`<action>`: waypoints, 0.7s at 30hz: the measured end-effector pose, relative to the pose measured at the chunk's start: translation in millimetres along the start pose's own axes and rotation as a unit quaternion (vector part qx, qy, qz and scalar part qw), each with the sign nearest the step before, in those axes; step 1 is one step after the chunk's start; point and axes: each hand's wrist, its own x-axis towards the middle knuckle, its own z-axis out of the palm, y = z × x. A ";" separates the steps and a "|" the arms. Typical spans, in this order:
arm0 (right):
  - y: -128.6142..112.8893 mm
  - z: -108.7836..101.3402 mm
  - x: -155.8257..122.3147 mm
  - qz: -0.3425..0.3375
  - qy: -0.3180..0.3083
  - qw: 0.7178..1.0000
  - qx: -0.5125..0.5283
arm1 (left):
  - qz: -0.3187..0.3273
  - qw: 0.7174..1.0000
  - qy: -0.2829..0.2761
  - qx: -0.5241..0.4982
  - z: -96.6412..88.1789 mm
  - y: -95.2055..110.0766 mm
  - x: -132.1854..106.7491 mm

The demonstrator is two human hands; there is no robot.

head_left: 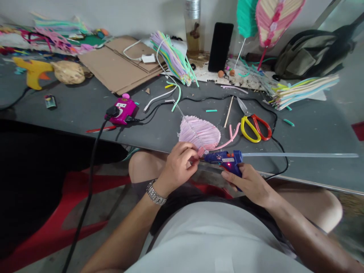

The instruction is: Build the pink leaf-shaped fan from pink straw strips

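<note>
My right hand (250,182) is wrapped round the handle of a blue glue gun (227,159), whose small red light glows. A long clear glue stick (301,155) sticks out of its back. The nozzle points left, close to the fingers of my left hand (182,161). Those fingers pinch the near edge of a pink and lilac leaf made of pipe cleaners (199,132), which lies at the table's front edge. From the pinched spot a loose pink pipe cleaner (227,142) trails right. Whether the nozzle touches the leaf is hard to see.
Scissors (256,127) with red and yellow handles lie right of the leaf, near a thin wooden stick (228,112). A magenta power socket (123,110) with black cords sits left. Behind are pipe cleaner bundles (173,57), cardboard (113,68), a phone (221,47) and a bottle (192,30).
</note>
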 end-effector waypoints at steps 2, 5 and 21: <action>0.4 -0.2 0.2 -0.003 -0.003 1.000 0.002 | 0.000 1.000 0.000 0.000 -0.3 0.2 0.0; 2.4 -0.4 0.2 -0.007 0.000 1.000 0.002 | 0.002 1.000 0.002 0.006 -0.3 -0.4 -0.2; 1.1 -1.3 -1.5 -0.023 0.012 1.000 -0.006 | 0.008 1.000 0.002 0.004 -0.1 -0.6 0.1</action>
